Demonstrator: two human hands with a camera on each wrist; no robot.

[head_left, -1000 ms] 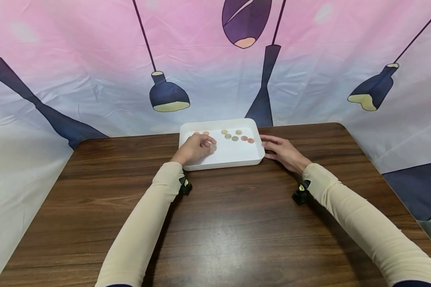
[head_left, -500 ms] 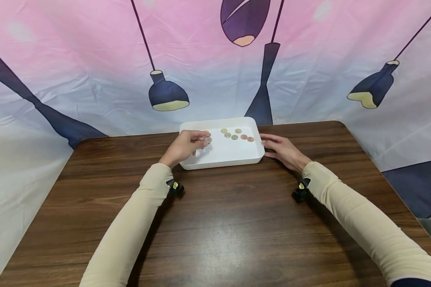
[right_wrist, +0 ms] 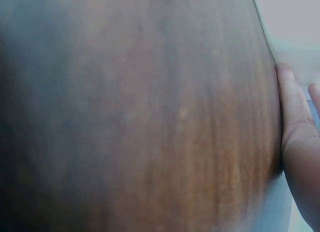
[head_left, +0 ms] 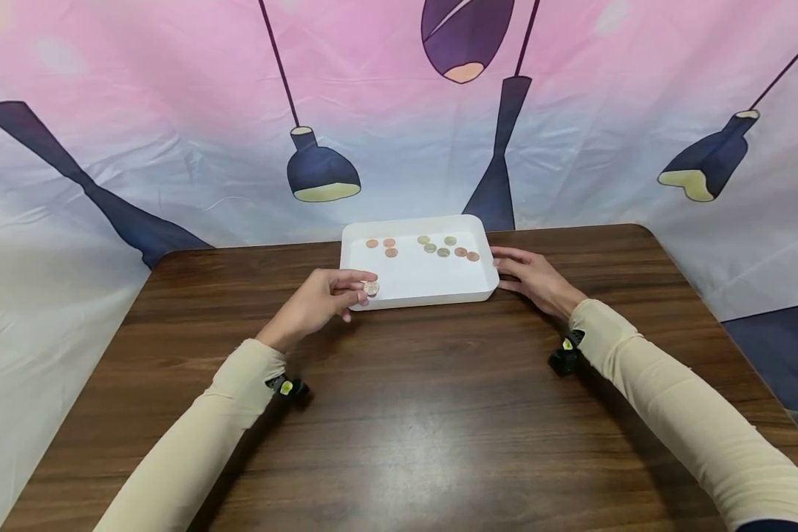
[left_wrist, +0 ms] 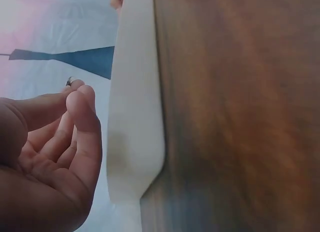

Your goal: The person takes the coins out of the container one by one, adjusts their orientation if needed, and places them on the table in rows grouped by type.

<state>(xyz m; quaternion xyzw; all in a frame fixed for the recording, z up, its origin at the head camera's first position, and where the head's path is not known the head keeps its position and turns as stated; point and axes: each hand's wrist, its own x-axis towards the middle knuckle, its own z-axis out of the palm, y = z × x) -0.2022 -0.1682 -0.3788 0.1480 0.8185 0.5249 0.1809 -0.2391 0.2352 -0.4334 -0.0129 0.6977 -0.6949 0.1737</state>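
Hands: left hand (head_left: 315, 303) pinches a shiny coin (head_left: 371, 288) between thumb and fingertips; right hand (head_left: 535, 284) holds nothing, its fingers extended and touching the right end of the tray (head_left: 432, 298).
Backdrop: creased cloth (head_left: 399, 162), shaded pink to pale blue, printed with dark lamp shapes.
Desk: flat dark-brown top (head_left: 406, 391) with streaked wood grain, soft sheen and rounded far corners.
Sleeves: beige fabric (head_left: 186, 443), close-fitting, wrinkled near the wrists.
Tray body: smooth white shallow rectangle with rounded corners and low walls, set near the far edge of the desk.
Wrist units: compact black housings (head_left: 564, 360), one per wrist, each with a yellow-green spot.
Loose coins: thin round discs lying flat in the far half of the tray; three copper coins (head_left: 391, 253) at left, four yellowish coins (head_left: 430, 248) nearer the middle, two reddish coins (head_left: 473, 256) at right.
Pinched coin: round, reflective; raised off the tray floor at the near left corner.
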